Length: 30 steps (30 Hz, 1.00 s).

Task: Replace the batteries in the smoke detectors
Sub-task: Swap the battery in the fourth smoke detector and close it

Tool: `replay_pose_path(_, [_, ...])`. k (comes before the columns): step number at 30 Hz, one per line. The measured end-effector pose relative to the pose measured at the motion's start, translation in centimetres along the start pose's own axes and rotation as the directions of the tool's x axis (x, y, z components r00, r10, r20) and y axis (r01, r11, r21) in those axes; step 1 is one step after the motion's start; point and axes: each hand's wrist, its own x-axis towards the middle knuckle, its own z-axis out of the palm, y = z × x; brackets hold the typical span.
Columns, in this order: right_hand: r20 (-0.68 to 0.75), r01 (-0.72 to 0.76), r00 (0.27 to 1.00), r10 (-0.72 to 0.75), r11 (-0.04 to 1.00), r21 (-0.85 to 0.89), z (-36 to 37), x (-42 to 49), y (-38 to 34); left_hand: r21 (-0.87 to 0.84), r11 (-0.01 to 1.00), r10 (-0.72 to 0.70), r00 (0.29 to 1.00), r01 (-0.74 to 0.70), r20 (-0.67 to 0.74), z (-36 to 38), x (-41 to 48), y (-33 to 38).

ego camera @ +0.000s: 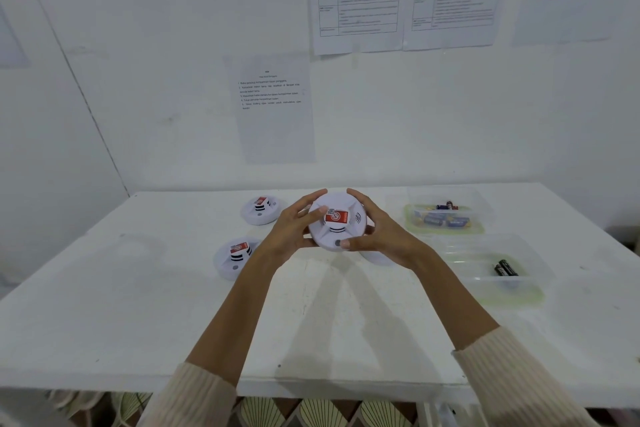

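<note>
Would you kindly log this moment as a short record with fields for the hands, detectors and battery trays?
held item: smoke detector, face up, above the table
left hand: grips its left edge
right hand: grips its right edge
detectors on table: far detector; near detector; a white piece partly hidden behind the right hand
far tray: several batteries
near tray: two black batteries

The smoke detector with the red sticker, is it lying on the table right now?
No, both hands, left hand and right hand, hold the smoke detector up above the table.
</note>
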Motion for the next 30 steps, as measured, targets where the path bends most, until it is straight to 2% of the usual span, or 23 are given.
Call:
replay_pose_path(10, [0.009,0.010,1.000,-0.009,0.995,-0.096,0.0,0.8,0.6,-0.001,1.000,-0.009,1.000,0.009,0.004,-0.3,-0.1,0.2])
replay_pose_path(16, [-0.098,0.003,0.995,-0.022,0.983,-0.184,0.2,1.6,1.6,0.022,1.000,-0.010,0.999,0.009,0.050,-0.8,0.0,0.0])
replay_pose_path(19, [-0.111,-0.031,0.994,0.017,0.991,-0.133,0.2,2.0,2.2,0.165,0.986,0.012,0.992,-0.032,0.122,-1.4,-0.1,-1.0])
replay_pose_path(23, [-0.099,-0.094,0.992,0.079,0.983,-0.155,0.9,2.6,3.9,0.377,0.926,-0.016,0.990,-0.038,0.137,-2.2,-0.3,-3.1])
replay_pose_path(30, [-0.123,-0.152,0.984,0.128,0.965,-0.215,2.9,3.7,6.9,0.486,0.870,-0.119,0.992,0.089,0.032,-3.8,-0.8,-5.5])
